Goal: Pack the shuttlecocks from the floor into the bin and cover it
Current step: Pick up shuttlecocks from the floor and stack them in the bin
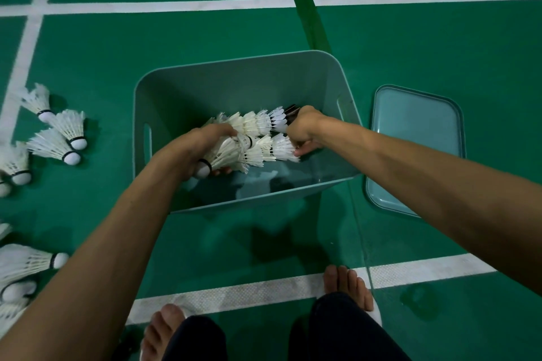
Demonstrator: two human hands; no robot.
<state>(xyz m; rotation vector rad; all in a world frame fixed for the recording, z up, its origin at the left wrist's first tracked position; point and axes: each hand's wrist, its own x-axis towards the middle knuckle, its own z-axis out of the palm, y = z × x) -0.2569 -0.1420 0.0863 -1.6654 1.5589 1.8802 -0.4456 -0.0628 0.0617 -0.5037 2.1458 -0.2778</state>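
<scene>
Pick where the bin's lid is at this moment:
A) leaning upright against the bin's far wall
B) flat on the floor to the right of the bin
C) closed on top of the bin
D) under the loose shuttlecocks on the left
B: the lid lies flat on the green floor just right of the bin, whose open top shows stacked shuttlecocks.

Left-edge shuttlecocks are cropped; a forearm hides one lid corner.
</scene>
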